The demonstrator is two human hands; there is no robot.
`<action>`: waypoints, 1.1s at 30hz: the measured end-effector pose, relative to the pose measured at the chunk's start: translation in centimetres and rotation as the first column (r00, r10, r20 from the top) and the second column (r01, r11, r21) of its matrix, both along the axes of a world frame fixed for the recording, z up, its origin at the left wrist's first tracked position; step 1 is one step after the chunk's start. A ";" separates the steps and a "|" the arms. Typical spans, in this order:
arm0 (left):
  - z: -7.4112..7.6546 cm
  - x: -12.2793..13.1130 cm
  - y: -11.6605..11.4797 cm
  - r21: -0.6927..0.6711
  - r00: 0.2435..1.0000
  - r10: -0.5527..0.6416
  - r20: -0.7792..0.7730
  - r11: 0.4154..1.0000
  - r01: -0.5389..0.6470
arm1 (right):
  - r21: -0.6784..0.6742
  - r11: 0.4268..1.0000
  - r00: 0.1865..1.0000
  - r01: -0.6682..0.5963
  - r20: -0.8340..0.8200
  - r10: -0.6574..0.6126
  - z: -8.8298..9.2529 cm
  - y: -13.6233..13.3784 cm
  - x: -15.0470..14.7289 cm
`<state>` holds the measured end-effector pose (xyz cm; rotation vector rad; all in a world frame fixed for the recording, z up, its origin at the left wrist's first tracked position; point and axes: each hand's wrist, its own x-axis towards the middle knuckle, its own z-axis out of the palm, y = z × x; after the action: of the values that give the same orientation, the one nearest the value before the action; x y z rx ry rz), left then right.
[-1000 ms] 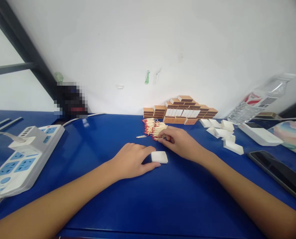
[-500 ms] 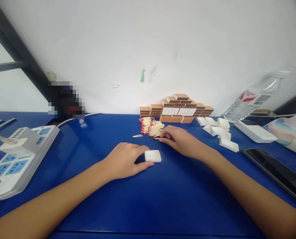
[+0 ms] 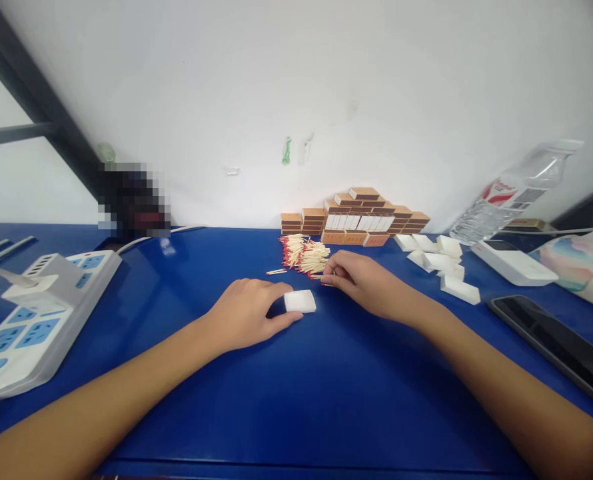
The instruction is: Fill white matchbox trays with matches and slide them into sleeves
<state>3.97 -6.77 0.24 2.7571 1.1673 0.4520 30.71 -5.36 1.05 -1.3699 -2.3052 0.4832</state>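
Observation:
Between the thumb and fingers of my left hand (image 3: 251, 312) is a small white tray (image 3: 300, 301), low over or on the blue table. My right hand (image 3: 359, 280) is pinched at the near right edge of a pile of red-tipped matches (image 3: 304, 255); a match seems to be at its fingertips. One or two loose matches (image 3: 276, 272) lie left of the pile. Behind it, stacked matchboxes (image 3: 359, 220) form a stepped wall. Several white trays (image 3: 460, 289) lie scattered to the right of my right hand.
At the left is a white power strip (image 3: 41, 327) with a plugged-in adapter. To the right are a clear bottle (image 3: 514, 193) against the wall, a white device (image 3: 516, 263) and a black phone (image 3: 556, 347). The blue table (image 3: 296, 413) runs to the wall.
My left hand has moved slightly away from me and to the left with the white tray. My right hand's fingertips have shifted slightly right, still by the pile.

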 end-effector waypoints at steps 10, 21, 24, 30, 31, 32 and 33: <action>0.1 0.0 -0.1 -0.030 1.000 -0.027 0.010 0.999 0.027 | -0.010 0.995 0.995 -0.096 -0.008 0.096 0.5 -2.6 -1.8; 1.0 -0.2 0.0 -0.073 0.999 -0.027 -0.019 0.997 0.025 | -0.077 0.996 0.984 0.040 0.177 -0.026 0.1 -0.6 2.5; 1.1 -0.3 0.0 -0.084 0.999 -0.032 -0.019 0.996 0.031 | -0.037 0.999 0.994 0.027 0.110 -0.023 0.5 -1.2 1.5; 0.8 -0.3 0.0 -0.064 0.998 -0.069 -0.008 0.996 0.069 | 0.009 0.994 0.993 -0.109 0.048 0.109 1.2 -3.4 -1.6; 0.7 -0.3 0.0 -0.064 0.998 -0.068 -0.010 0.996 0.067 | 0.010 0.992 0.989 -0.129 0.067 0.128 1.1 -3.7 -1.9; 0.8 -0.2 0.0 -0.066 0.998 -0.066 -0.012 0.996 0.065 | 0.011 0.990 0.987 -0.139 0.080 0.138 1.0 -3.8 -2.1; 0.8 -0.2 0.0 -0.069 0.998 -0.065 -0.014 0.996 0.064 | 0.009 0.990 0.986 -0.142 0.086 0.141 0.9 -3.9 -2.2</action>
<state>3.77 -6.81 1.02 2.7357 1.0728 0.3769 28.54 -9.24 1.98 -1.2478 -2.4818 0.4578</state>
